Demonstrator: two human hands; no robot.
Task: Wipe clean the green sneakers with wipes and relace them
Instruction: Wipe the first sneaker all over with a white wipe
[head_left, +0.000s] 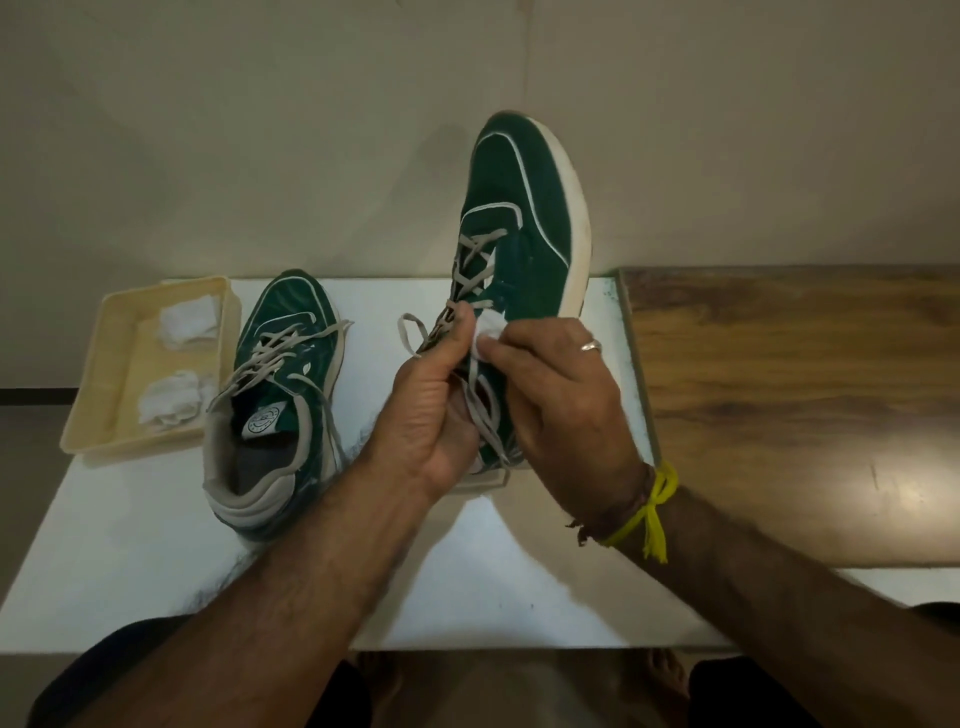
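Note:
One green sneaker (524, 208) with a white sole and grey laces is raised above the white table, toe pointing away. My left hand (431, 410) grips it at the tongue and collar. Pinched in the fingers of my right hand (556, 400) is a small white wipe (488, 332), pressed against the sneaker's side next to the laces. The second green sneaker (280, 395) rests on the table to the left, toe away, its grey laces loose.
A cream plastic tray (104, 395) at the table's left edge holds two crumpled white wipes (171, 405). The white table (156, 545) meets a brown wooden surface (789, 395) on the right. A plain wall stands behind. My knees show below the front edge.

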